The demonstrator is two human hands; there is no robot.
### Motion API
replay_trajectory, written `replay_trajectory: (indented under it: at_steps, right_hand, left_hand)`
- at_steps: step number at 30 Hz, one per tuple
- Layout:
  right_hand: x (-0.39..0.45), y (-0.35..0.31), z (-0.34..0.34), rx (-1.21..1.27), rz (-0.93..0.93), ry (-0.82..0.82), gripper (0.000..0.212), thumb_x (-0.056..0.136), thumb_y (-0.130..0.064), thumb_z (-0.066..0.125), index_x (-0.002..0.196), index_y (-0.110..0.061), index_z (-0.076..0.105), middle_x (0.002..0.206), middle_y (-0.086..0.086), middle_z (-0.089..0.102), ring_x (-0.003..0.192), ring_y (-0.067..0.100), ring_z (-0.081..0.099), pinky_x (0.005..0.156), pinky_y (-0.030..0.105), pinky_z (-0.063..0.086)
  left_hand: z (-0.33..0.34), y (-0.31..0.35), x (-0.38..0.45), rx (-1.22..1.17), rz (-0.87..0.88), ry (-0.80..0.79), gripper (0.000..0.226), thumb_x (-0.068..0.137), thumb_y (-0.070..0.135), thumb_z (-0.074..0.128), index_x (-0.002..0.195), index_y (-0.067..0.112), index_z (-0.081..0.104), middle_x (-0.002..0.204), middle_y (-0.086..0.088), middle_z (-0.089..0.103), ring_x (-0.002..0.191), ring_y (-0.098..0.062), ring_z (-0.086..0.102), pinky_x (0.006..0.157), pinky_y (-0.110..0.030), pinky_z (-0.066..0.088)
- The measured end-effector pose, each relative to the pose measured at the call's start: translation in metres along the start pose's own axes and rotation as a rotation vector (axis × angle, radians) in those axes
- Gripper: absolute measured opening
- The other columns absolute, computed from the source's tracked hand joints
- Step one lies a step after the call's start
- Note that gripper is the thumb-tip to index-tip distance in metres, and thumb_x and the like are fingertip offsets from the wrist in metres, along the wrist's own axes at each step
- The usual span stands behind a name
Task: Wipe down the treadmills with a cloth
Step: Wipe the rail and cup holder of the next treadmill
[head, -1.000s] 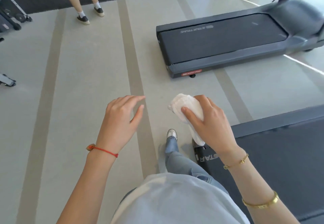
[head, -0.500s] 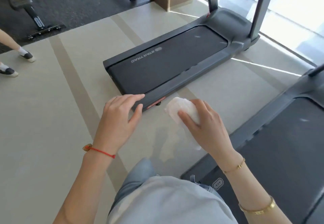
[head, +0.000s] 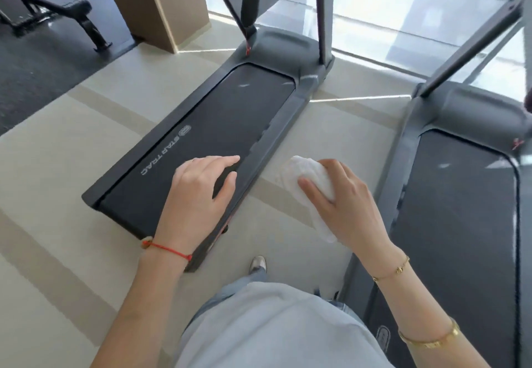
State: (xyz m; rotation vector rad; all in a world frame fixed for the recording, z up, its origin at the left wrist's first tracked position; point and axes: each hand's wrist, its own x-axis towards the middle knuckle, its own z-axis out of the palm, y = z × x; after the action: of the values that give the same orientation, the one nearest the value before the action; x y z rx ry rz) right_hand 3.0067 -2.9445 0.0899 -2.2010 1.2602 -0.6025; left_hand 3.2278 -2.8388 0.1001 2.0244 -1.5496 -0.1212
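Two treadmills fill the view on the pale floor (head: 72,252): the left treadmill (head: 207,137) runs away toward the window, and the right treadmill (head: 460,209) lies along the right edge, nearer the person. Farther left stand a weight bench (head: 49,2) and a wooden pillar (head: 161,2). The right hand (head: 345,203) grips the white cloth (head: 305,177) in curled fingers, held in the air above the floor strip between the two machines, touching neither. The left hand (head: 198,195) hovers with fingers relaxed and empty. No wiping shows yet; both machines appear left to do. Compared with a second ago, the view has swung toward the uprights and window, and the left treadmill now lies under the left hand.
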Motion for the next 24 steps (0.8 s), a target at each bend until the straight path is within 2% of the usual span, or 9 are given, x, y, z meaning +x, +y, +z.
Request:
replay_trajectory:
  at_steps: [5, 10, 13, 19, 24]
  right_hand:
    - [0.068, 0.012, -0.005, -0.029, 0.107, 0.103, 0.038, 0.092, -0.058, 0.042, 0.111, -0.026, 0.051, 0.102, -0.008, 0.055, 0.077, 0.016, 0.052, 0.065, 0.029, 0.037]
    - [0.119, 0.038, -0.021, -0.084, 0.217, 0.190, 0.037, 0.095, -0.056, 0.040, 0.113, -0.025, 0.050, 0.101, -0.006, 0.047, 0.081, 0.019, 0.052, 0.071, 0.034, 0.047]
    - [0.150, 0.059, -0.034, -0.112, 0.272, 0.264, 0.039, 0.095, -0.054, 0.042, 0.112, -0.020, 0.053, 0.098, -0.003, 0.047, 0.080, 0.020, 0.052, 0.074, 0.035, 0.048]
    - [0.221, 0.122, -0.079, -0.147, 0.363, 0.389, 0.040, 0.095, -0.053, 0.044, 0.113, -0.019, 0.055, 0.100, 0.000, 0.048, 0.084, 0.022, 0.052, 0.079, 0.038, 0.048]
    - [0.276, 0.178, -0.136, -0.188, 0.421, 0.471, 0.043, 0.094, -0.058, 0.039, 0.115, -0.022, 0.052, 0.100, -0.004, 0.046, 0.083, 0.020, 0.052, 0.079, 0.037, 0.049]
  left_hand:
    - [0.019, -0.011, 0.113, -0.014, 0.159, -0.112, 0.029, 0.099, 0.024, 0.052, 0.126, 0.020, 0.062, 0.122, 0.006, 0.065, 0.115, -0.012, 0.059, 0.107, -0.046, 0.040]
    - [0.054, 0.006, 0.208, -0.072, 0.318, -0.206, 0.028, 0.097, 0.020, 0.056, 0.124, 0.017, 0.064, 0.120, 0.004, 0.067, 0.112, -0.015, 0.061, 0.107, -0.043, 0.040]
    - [0.085, 0.023, 0.261, -0.106, 0.386, -0.262, 0.028, 0.096, 0.019, 0.057, 0.123, 0.016, 0.065, 0.117, 0.003, 0.068, 0.111, -0.017, 0.061, 0.106, -0.043, 0.040]
    - [0.157, 0.084, 0.368, -0.174, 0.539, -0.317, 0.027, 0.096, 0.018, 0.059, 0.121, 0.014, 0.067, 0.116, 0.000, 0.069, 0.110, -0.020, 0.062, 0.106, -0.042, 0.040]
    - [0.216, 0.158, 0.456, -0.247, 0.643, -0.366, 0.026, 0.095, 0.016, 0.060, 0.120, 0.013, 0.068, 0.116, 0.000, 0.069, 0.112, -0.022, 0.062, 0.104, -0.048, 0.041]
